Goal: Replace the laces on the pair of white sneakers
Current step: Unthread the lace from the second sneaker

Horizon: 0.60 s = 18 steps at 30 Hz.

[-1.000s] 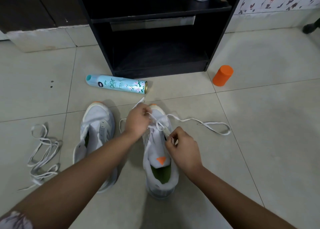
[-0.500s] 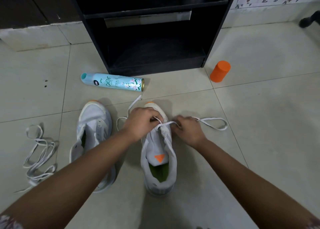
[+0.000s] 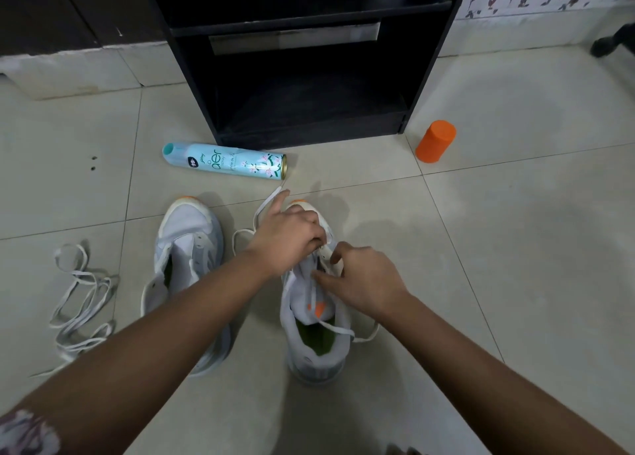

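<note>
Head view. Both hands meet over the forepart of the right-side sneaker (image 3: 316, 351), which stands on the tiled floor (image 3: 515, 283) just in front of the person.

- Left hand (image 3: 292, 236): fingers curled on the lace (image 3: 261, 210) by the toe eyelets, forefinger sticking out.
- Right hand (image 3: 364, 279): forefinger and thumb curled on the eyelet edge. I cannot tell whether lace lies between them.

Judgement: threading the lower eyelets. Keep the flat lace untwisted, even out both ends, and pull snug before crossing.

The uppers are soft white mesh with orange toe tips and green insoles. The other sneaker (image 3: 187, 234) is unlaced, with a limp loose lace (image 3: 79, 300) tangled to its left. A smooth spray can (image 3: 223, 161) lies on its side, and an orange cylinder (image 3: 435, 141) stands beside a black shelf unit (image 3: 309, 76).
</note>
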Motion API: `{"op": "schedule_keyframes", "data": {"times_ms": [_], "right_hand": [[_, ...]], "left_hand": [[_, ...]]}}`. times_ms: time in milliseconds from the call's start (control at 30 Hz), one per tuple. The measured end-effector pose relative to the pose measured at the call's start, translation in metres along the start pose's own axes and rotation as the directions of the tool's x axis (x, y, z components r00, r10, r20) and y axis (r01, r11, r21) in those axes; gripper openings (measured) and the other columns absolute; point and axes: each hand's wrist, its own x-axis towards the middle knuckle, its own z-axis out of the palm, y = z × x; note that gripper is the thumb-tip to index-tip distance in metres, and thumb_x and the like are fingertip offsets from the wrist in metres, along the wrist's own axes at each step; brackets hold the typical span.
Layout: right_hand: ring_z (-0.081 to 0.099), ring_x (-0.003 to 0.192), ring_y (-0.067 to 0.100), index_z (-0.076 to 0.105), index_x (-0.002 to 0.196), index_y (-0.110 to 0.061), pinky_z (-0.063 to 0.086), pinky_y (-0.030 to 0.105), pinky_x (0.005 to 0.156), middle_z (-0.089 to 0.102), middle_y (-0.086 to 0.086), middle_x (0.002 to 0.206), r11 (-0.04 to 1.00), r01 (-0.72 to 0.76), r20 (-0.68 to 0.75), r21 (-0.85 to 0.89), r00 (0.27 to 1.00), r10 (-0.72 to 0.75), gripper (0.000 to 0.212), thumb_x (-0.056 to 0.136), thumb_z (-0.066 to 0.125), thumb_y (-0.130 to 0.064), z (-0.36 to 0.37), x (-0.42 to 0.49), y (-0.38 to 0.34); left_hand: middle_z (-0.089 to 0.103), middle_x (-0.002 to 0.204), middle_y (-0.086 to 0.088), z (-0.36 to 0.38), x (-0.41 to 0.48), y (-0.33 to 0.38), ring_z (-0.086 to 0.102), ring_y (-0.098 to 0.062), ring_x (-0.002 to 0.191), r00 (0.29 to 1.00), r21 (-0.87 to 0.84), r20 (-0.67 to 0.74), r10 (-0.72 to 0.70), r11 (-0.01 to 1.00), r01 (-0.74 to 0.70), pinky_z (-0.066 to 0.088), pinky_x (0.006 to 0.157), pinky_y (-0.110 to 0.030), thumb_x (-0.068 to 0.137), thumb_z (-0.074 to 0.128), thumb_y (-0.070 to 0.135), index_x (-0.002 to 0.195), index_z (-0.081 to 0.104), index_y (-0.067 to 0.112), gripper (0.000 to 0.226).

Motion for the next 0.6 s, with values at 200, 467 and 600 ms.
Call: {"op": "schedule_keyframes", "data": {"times_ms": [200,467,600], "right_hand": [[0.062,0.087,0.035,0.052,0.077,-0.008,0.032,0.027,0.063,0.065,0.017,0.094,0.994,-0.006,-0.055,-0.11,0.998,0.0,0.023,0.094,0.045,-0.022,0.015,0.005,0.002],[0.042,0.063,0.027,0.025,0.058,-0.02,0.028,0.029,0.059,0.044,0.007,0.067,0.998,-0.023,-0.06,0.054,0.998,0.027,0.04,0.092,0.046,-0.027,0.019,0.006,0.009],[0.043,0.062,0.026,0.028,0.058,-0.019,0.024,0.031,0.052,0.041,0.004,0.061,0.994,-0.027,-0.053,0.11,0.998,0.033,0.04,0.092,0.047,-0.028,0.022,0.007,0.012]], "left_hand": [[0.065,0.102,-0.007,0.008,0.005,-0.025,0.062,-0.024,0.093,0.788,-0.765,-0.128,-0.602,0.566,0.308,0.045,0.088,-0.034,0.092,0.056,0.016,0.094,0.071,0.012,0.015],[0.059,0.123,0.009,0.01,-0.004,-0.01,0.05,-0.017,0.12,0.958,-0.259,-0.268,-0.1,0.966,0.028,0.018,0.111,-0.047,0.083,0.062,0.013,0.112,0.065,0.031,0.034],[0.061,0.074,0.009,0.014,0.0,0.0,0.065,-0.019,0.077,0.953,0.012,-0.235,0.193,0.981,-0.195,0.035,0.105,-0.051,0.067,0.078,0.017,0.074,0.071,0.032,0.018]]}}
